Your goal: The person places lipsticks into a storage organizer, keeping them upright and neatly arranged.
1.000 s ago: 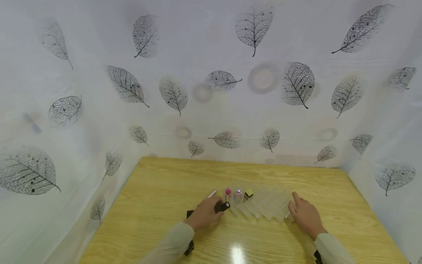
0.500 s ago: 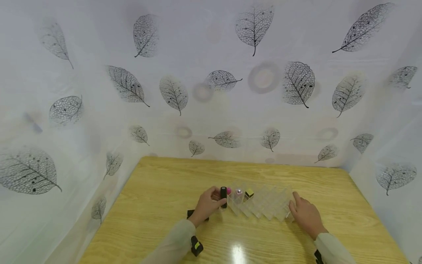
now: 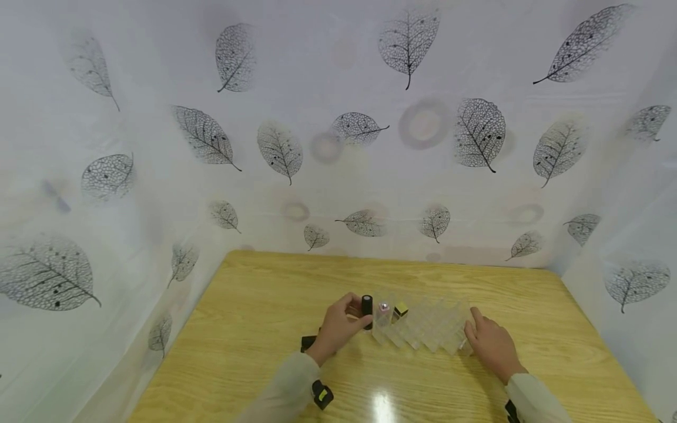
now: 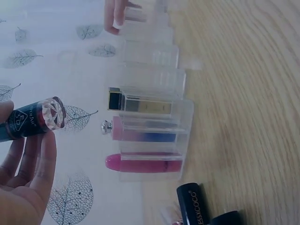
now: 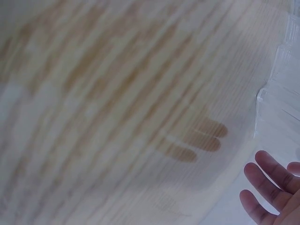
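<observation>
One black lipstick tube (image 3: 367,305) is upright in the head view, pinched by the nearer left hand (image 3: 337,326) at the left end of the clear organizer (image 3: 439,323); left wrist view: faceted end (image 4: 54,113) downward, parallel to the stored magenta lipstick (image 4: 145,163); right wrist view: right hand (image 5: 283,201), fingers extended.

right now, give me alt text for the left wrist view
The left grip holds a dark tube with a clear faceted end, near a clear rack. In the rack are a magenta tube, a pink-capped tube and a gold tube. A black tube lies on the table at the bottom edge; the right grip shows at the top.
</observation>
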The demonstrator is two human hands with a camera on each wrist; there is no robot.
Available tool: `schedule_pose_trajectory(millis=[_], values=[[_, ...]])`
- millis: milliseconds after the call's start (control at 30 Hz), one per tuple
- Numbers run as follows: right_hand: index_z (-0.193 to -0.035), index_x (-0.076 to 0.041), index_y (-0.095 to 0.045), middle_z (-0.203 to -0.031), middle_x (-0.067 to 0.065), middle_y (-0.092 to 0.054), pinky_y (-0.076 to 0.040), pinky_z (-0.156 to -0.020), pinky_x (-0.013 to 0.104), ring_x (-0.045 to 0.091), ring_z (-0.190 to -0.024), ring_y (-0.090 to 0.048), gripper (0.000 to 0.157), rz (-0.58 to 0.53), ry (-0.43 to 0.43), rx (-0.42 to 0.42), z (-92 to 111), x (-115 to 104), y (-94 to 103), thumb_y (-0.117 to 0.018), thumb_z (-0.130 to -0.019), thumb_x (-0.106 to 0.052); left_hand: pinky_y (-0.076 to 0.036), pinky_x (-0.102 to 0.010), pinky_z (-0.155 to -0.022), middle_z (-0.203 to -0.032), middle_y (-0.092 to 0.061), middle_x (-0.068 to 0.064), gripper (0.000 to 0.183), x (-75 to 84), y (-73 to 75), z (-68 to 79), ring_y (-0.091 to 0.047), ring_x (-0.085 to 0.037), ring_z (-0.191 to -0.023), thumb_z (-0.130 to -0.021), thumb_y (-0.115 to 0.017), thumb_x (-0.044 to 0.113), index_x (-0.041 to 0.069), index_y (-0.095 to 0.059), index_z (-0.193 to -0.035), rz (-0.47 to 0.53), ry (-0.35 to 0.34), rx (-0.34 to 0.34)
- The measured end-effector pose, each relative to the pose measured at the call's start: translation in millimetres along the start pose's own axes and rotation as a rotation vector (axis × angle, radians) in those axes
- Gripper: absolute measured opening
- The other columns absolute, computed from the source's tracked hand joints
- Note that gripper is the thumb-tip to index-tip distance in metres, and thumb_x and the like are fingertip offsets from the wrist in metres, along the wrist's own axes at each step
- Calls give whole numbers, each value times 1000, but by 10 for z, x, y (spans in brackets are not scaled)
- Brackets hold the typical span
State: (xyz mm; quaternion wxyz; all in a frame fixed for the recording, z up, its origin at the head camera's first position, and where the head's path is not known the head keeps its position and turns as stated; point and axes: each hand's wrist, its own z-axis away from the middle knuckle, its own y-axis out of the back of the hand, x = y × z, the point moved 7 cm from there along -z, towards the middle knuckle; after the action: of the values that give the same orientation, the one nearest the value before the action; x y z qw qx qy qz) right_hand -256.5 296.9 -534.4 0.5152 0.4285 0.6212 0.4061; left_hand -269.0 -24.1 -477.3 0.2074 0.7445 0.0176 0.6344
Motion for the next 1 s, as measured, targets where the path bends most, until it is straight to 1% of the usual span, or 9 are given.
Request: schedule_pose_trajectory(millis=[167, 233, 333, 467, 567, 700, 833, 900, 1000], values=[[-126, 10, -44, -91, 23, -67, -50, -53, 39, 28, -67, -63, 44, 6, -3, -21, -9, -15, 1, -40, -99, -25, -54, -18, -72, -96, -65, -8, 22, 164, -5, 66, -62, -10, -84, -85, -70, 19, 9, -59, -102, 17, -36, 0], [-127, 10, -44, -93, 26, -67, -49, -52, 40, 30, -67, -63, 46, 31, -7, -22, -10, -18, 16, -40, -99, -26, -54, -18, -73, -96, -65, -6, 21, 284, -15, 106, -62, -10, -85, -85, -70, 19, 11, -59, -102, 9, -70, -5], [-124, 10, -46, -93, 28, -66, -48, -50, 43, 33, -66, -63, 45, 89, 9, 5, -4, -36, 74, -43, -98, -26, -55, -18, -75, -96, -65, -4, 20, 508, -34, 181, -62, -9, -86, -85, -69, 16, 13, -59, -102, -7, -152, -16], [-117, 10, -48, -89, 28, -65, -48, -49, 46, 36, -63, -60, 41, 151, 41, 118, -2, -99, 233, -52, -95, -24, -55, -19, -76, -97, -64, -3, 22, 806, -50, 303, -62, -8, -87, -84, -70, 13, 14, -58, -104, -36, -271, -37], [-113, 9, -51, -88, 28, -63, -48, -49, 47, 37, -64, -59, 39, 144, 77, 261, 7, -208, 424, -60, -89, -20, -54, -17, -76, -97, -64, -1, 24, 973, -68, 385, -62, -6, -87, -84, -70, 14, 14, -58, -104, -75, -333, -45], [-108, 5, -58, -92, 23, -64, -49, -57, 48, 35, -72, -60, 33, 64, 145, 405, 67, -568, 764, -66, -84, -15, -54, -16, -75, -96, -64, -2, 27, 1107, -95, 461, -63, -7, -87, -82, -72, 11, 13, -58, -105, -94, -384, -38], [-102, -1, -64, -96, 15, -66, -51, -70, 49, 32, -84, -62, 22, -69, 252, 479, 209, -1145, 1143, -67, -83, -11, -54, -16, -75, -96, -63, -2, 28, 1177, -135, 511, -63, -8, -87, -81, -73, 10, 12, -58, -105, -94, -410, -42], [-100, -5, -65, -97, 9, -67, -50, -75, 44, 27, -89, -62, 20, -139, 321, 498, 308, -1437, 1304, -67, -81, -9, -54, -15, -75, -96, -63, -3, 28, 1202, -157, 523, -63, -8, -87, -81, -72, 9, 11, -58, -104, -86, -421, -47], [-101, -8, -65, -98, 4, -66, -48, -83, 30, 19, -93, -60, 24, -258, 439, 500, 454, -1798, 1483, -68, -78, -4, -53, -13, -75, -94, -64, -4, 27, 1219, -186, 523, -63, -8, -86, -81, -72, 8, 10, -58, -103, -88, -435, -48]])
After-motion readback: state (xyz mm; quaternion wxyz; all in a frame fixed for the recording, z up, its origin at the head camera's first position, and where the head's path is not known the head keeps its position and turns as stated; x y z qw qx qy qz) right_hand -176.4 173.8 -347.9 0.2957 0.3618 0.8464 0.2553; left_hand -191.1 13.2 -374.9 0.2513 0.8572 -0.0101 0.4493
